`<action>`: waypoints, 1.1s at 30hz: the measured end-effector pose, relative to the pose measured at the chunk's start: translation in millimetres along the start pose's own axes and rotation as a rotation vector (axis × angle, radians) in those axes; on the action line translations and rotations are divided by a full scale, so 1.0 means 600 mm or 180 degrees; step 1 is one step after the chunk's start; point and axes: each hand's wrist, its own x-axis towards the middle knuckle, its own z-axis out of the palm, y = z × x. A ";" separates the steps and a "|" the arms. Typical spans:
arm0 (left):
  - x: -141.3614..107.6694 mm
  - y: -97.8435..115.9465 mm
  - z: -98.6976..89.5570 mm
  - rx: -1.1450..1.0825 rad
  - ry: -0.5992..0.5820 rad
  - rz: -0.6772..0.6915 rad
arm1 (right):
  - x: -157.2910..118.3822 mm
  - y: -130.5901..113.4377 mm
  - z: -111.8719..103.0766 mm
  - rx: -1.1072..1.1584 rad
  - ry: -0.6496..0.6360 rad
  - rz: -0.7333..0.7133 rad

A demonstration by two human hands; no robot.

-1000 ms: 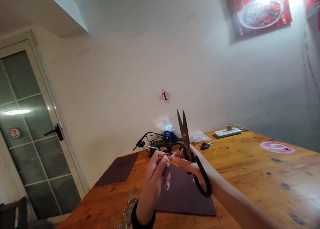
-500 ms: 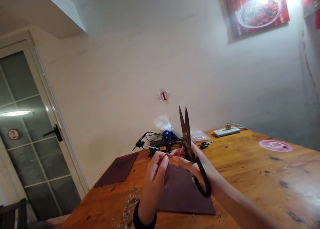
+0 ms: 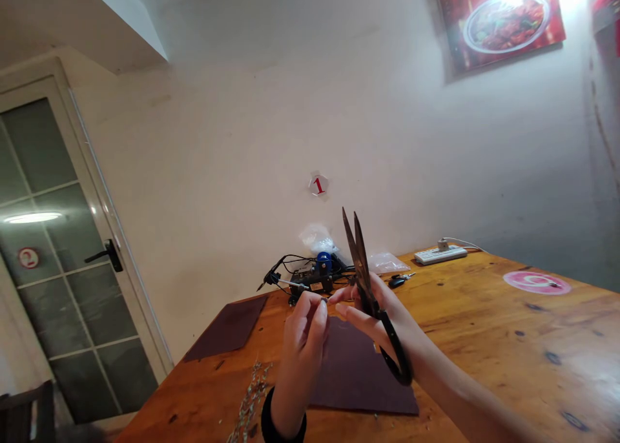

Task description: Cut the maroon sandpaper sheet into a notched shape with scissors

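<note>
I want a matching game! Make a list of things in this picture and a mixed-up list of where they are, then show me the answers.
Things:
1. black-handled scissors
2. power strip
3. round sticker
4. number 1 sign

Places:
A. on the wall
B. in the right hand
C. pink, on the wooden table
D. white, near the table's far edge

Right pairs: 1-B, 2-D, 3-C, 4-A
</note>
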 end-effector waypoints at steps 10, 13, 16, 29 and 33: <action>0.006 -0.011 -0.010 -0.0945 -0.0609 -0.0902 | 0.012 0.026 -0.010 -0.0325 -0.0280 0.0150; 0.004 -0.011 -0.012 -0.0949 -0.0685 -0.0975 | 0.010 0.029 -0.008 -0.0194 -0.0432 0.0234; 0.004 -0.010 -0.013 -0.0864 -0.0749 -0.0952 | 0.010 0.033 -0.007 -0.0223 -0.0522 0.0315; 0.007 -0.015 -0.009 -0.0954 -0.0719 -0.0749 | 0.012 0.035 -0.010 -0.0310 -0.0280 0.0086; 0.005 -0.009 0.004 -0.0969 -0.0449 -0.0670 | 0.011 0.033 -0.008 -0.0289 -0.0170 0.0049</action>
